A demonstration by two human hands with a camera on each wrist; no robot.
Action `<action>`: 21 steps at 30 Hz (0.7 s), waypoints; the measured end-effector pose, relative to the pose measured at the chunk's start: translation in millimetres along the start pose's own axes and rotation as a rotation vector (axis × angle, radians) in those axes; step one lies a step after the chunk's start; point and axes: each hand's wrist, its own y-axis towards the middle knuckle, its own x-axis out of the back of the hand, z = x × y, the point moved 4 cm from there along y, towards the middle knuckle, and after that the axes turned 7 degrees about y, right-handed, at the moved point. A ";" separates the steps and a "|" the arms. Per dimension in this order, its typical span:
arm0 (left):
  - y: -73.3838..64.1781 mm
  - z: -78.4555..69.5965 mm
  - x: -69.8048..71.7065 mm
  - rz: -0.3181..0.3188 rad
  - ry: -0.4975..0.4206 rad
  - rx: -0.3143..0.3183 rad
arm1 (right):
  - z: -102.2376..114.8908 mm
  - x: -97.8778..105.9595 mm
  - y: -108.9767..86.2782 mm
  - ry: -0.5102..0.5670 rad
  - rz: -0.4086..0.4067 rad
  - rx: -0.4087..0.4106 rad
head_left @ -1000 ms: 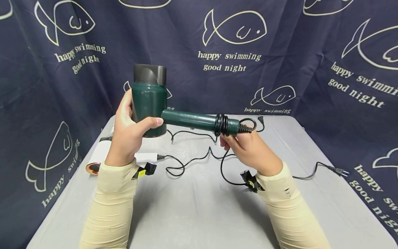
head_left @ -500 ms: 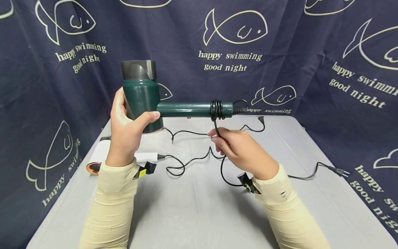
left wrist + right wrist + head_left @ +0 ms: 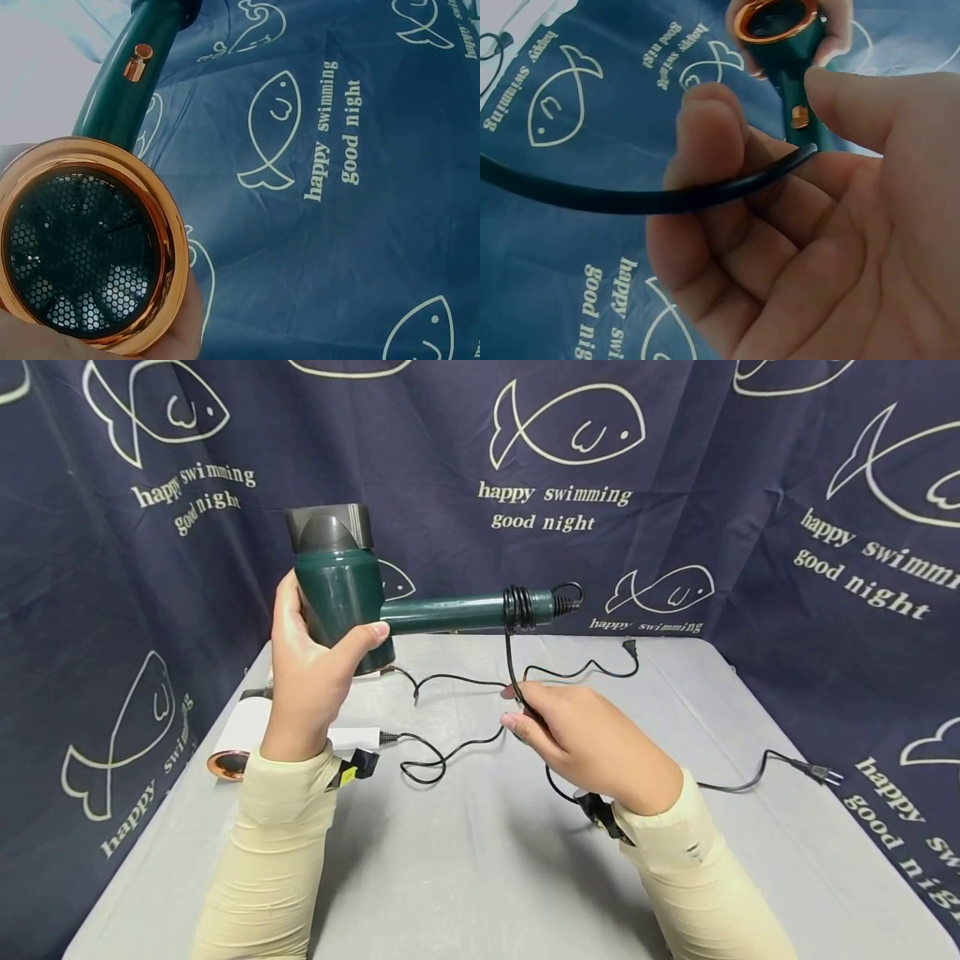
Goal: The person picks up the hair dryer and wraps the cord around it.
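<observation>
A dark green hair dryer (image 3: 341, 589) with a black nozzle is held above the table by my left hand (image 3: 307, 677). The fingers grip its barrel, and the thumb lies near the base of the handle. Black power cord (image 3: 519, 607) is wound in several turns near the handle's end. A length of it runs down to my right hand (image 3: 600, 739), whose curled fingers hold it below the handle. The right wrist view shows the cord (image 3: 615, 201) crossing those fingers, with the thumb apart from it. In the left wrist view the dryer's copper-coloured rim (image 3: 176, 255) surrounds a mesh intake.
A white hair dryer (image 3: 243, 727) with a copper-coloured end lies at the table's left, partly behind my left forearm. Black cords (image 3: 480, 742) spread over the grey table (image 3: 465, 877). One plug (image 3: 821, 773) lies at the right edge, another (image 3: 630, 647) at the back.
The green dryer has moved up and left, its handle now tilting slightly upward. My right hand has gone from the handle's end down and left, drawing a length of cord off the handle.
</observation>
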 end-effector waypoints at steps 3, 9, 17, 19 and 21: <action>-2.3 -7.8 -1.6 -0.003 0.024 -0.010 | 4.8 2.2 -0.9 -0.024 -0.012 0.033; -4.4 -14.5 -4.0 0.002 0.138 -0.022 | 11.8 9.7 -5.2 -0.032 -0.099 0.082; -5.4 -14.2 -6.8 0.056 0.170 -0.060 | 14.4 19.1 -7.8 -0.043 -0.257 0.173; -5.3 -13.7 -7.3 0.086 0.198 -0.068 | 14.6 20.9 -8.1 -0.040 -0.289 0.199; -4.7 -10.0 -7.2 0.117 0.250 -0.060 | 14.7 22.6 -8.1 -0.035 -0.315 0.213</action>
